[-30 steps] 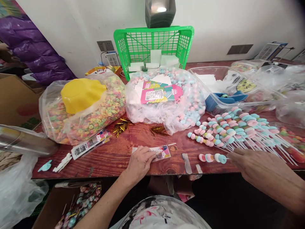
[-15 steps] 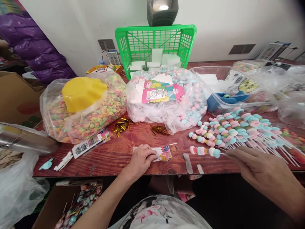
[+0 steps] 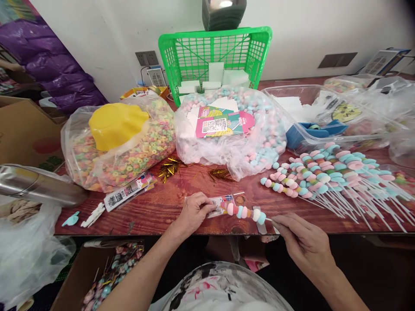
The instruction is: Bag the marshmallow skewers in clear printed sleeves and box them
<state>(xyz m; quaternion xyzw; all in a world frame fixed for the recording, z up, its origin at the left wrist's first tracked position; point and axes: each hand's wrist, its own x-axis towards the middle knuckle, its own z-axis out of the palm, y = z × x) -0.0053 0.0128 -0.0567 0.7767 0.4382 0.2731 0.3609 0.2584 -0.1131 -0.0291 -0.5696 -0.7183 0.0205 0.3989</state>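
My right hand (image 3: pixel 300 240) pinches the white stick of a candy skewer (image 3: pixel 247 212) strung with pink, blue and white marshmallow pieces, its tip pointing left over the table's front edge. My left hand (image 3: pixel 193 211) is closed on a small printed packet (image 3: pixel 219 204) lying flat on the red wooden table (image 3: pixel 162 207). The skewer's tip lies right beside that packet. A heap of several finished skewers (image 3: pixel 324 172) lies to the right.
Behind stand a bag of coloured ring candy (image 3: pixel 126 151) with a yellow bowl (image 3: pixel 116 125), a bag of pink and blue marshmallows (image 3: pixel 259 129) with printed cards, a green basket (image 3: pixel 214 56), a clear tub with a blue scoop (image 3: pixel 311 131), gold twist ties (image 3: pixel 168 167).
My right hand has carried the candy skewer leftward from beside the pile to the packet. My left hand has gathered the packet's edge and stayed in place.
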